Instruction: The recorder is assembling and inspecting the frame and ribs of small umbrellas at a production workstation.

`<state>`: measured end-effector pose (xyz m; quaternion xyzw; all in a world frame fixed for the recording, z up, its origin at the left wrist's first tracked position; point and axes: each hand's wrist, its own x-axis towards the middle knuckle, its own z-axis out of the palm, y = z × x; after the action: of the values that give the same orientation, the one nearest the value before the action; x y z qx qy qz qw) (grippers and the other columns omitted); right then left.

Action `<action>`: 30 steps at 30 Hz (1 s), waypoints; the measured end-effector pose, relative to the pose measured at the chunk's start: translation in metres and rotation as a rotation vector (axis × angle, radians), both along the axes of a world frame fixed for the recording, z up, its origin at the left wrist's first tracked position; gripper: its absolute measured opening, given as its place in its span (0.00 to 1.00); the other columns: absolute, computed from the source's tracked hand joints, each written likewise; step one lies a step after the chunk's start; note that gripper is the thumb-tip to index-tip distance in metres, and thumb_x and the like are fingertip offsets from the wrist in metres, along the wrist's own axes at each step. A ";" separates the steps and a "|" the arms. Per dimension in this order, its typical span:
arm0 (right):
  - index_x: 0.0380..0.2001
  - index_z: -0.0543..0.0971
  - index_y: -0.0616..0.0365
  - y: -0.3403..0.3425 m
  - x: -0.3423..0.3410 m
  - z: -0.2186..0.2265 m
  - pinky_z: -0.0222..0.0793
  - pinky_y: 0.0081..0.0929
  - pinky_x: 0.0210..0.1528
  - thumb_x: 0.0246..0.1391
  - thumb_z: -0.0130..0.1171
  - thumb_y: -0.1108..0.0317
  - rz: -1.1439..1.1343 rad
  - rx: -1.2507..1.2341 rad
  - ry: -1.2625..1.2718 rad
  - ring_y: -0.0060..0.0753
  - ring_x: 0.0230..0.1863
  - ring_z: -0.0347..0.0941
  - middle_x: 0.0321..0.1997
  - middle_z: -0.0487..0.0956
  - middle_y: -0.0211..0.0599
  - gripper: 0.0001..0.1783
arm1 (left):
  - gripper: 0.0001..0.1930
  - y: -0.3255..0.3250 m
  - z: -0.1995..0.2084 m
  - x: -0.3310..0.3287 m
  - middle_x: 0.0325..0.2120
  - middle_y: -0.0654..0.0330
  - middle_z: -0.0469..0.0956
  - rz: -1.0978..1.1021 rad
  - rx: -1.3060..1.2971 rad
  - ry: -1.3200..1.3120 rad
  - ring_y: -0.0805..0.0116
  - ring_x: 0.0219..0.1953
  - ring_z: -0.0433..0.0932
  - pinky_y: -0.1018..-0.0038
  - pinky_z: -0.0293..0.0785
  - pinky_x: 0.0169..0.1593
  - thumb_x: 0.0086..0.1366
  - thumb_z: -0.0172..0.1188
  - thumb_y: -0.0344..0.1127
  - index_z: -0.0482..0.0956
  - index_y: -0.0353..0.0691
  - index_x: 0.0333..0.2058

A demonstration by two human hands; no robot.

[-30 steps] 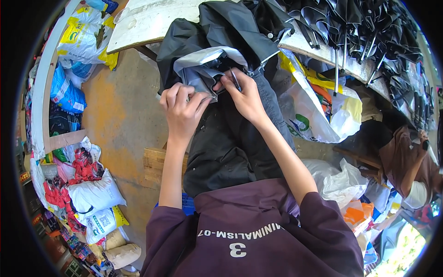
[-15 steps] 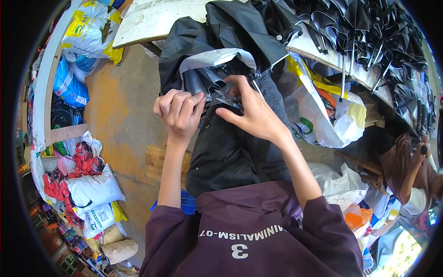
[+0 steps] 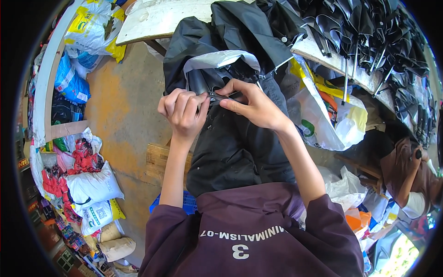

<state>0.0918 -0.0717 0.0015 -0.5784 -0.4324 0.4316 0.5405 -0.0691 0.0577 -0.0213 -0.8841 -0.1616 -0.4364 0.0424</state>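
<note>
A black umbrella canopy [image 3: 187, 51] with a silvery underside is bunched over my lap and the far edge of my knees. Its pale folded rim [image 3: 221, 58] arches just beyond my fingers, and dark ribs show inside. My left hand [image 3: 183, 112] is closed, its thumb and forefinger pinching the near edge of the cloth. Close beside it, my right hand [image 3: 254, 105] is also closed, thumb and forefinger pressed on the same dark edge. Whatever small part lies between the fingertips is too small to make out. Black trousers [image 3: 230, 152] lie under both hands.
A white-topped table [image 3: 154, 21] stands ahead. Several black umbrellas with metal shafts [image 3: 357, 32] are heaped at the right. A white and yellow sack [image 3: 323, 117] hangs below them. Stuffed sacks [image 3: 94, 184] line the left. Another person [image 3: 406, 171] sits at the right.
My right hand has moved left and its fingers have closed on the cloth edge beside my left hand. My left hand keeps its pinch. The view has shifted slightly.
</note>
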 end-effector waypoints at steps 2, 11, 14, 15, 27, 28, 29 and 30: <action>0.44 0.80 0.64 0.001 0.004 0.001 0.67 0.17 0.41 0.61 0.65 0.62 0.022 -0.008 0.003 0.19 0.37 0.70 0.48 0.82 0.38 0.15 | 0.11 0.000 -0.001 0.000 0.27 0.74 0.75 0.004 -0.002 -0.001 0.72 0.39 0.72 0.70 0.57 0.51 0.48 0.73 0.31 0.77 0.51 0.25; 0.41 0.82 0.63 0.005 0.013 0.008 0.62 0.13 0.34 0.59 0.67 0.63 0.110 -0.036 0.060 0.15 0.34 0.69 0.42 0.84 0.31 0.14 | 0.10 -0.001 -0.006 0.000 0.26 0.74 0.75 0.020 -0.046 -0.034 0.72 0.38 0.72 0.69 0.56 0.52 0.48 0.73 0.31 0.78 0.51 0.25; 0.40 0.83 0.63 0.006 0.016 0.009 0.61 0.13 0.33 0.59 0.67 0.64 0.120 -0.037 0.040 0.14 0.33 0.68 0.41 0.84 0.30 0.13 | 0.10 -0.002 -0.007 0.000 0.26 0.74 0.75 0.026 -0.062 -0.043 0.72 0.38 0.72 0.69 0.56 0.52 0.48 0.73 0.31 0.78 0.51 0.25; 0.40 0.83 0.63 0.007 0.017 0.008 0.61 0.12 0.33 0.59 0.67 0.64 0.125 -0.037 0.030 0.13 0.32 0.67 0.41 0.83 0.30 0.13 | 0.10 -0.003 -0.008 0.000 0.26 0.74 0.75 0.028 -0.069 -0.048 0.72 0.38 0.72 0.69 0.56 0.52 0.48 0.73 0.31 0.78 0.51 0.25; 0.39 0.83 0.62 0.019 0.025 0.003 0.56 0.08 0.28 0.59 0.67 0.66 0.224 0.099 -0.185 0.09 0.26 0.62 0.38 0.83 0.28 0.10 | 0.09 -0.012 -0.024 -0.001 0.27 0.74 0.75 0.073 -0.140 -0.146 0.70 0.37 0.72 0.68 0.56 0.52 0.50 0.71 0.32 0.78 0.51 0.26; 0.39 0.83 0.62 0.016 0.025 0.005 0.56 0.09 0.28 0.59 0.68 0.67 0.214 0.069 -0.121 0.09 0.26 0.62 0.38 0.83 0.28 0.10 | 0.09 -0.013 -0.025 0.000 0.27 0.74 0.75 0.068 -0.141 -0.147 0.70 0.37 0.72 0.68 0.56 0.52 0.50 0.71 0.32 0.78 0.51 0.26; 0.39 0.83 0.61 0.013 0.024 0.007 0.56 0.09 0.29 0.59 0.68 0.67 0.203 0.040 -0.057 0.09 0.27 0.62 0.38 0.83 0.27 0.09 | 0.09 -0.014 -0.025 0.001 0.27 0.73 0.75 0.062 -0.143 -0.149 0.70 0.37 0.72 0.68 0.56 0.52 0.51 0.71 0.32 0.78 0.51 0.26; 0.39 0.84 0.61 0.010 0.024 0.008 0.56 0.09 0.29 0.58 0.68 0.67 0.192 0.010 0.007 0.09 0.27 0.62 0.38 0.83 0.27 0.09 | 0.08 -0.015 -0.025 0.003 0.27 0.73 0.75 0.057 -0.144 -0.150 0.70 0.37 0.72 0.68 0.56 0.52 0.51 0.70 0.32 0.78 0.51 0.26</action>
<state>0.1159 -0.0617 0.0096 -0.5302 -0.4859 0.4814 0.5011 -0.0664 0.0427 -0.0467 -0.8449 -0.2202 -0.4871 -0.0213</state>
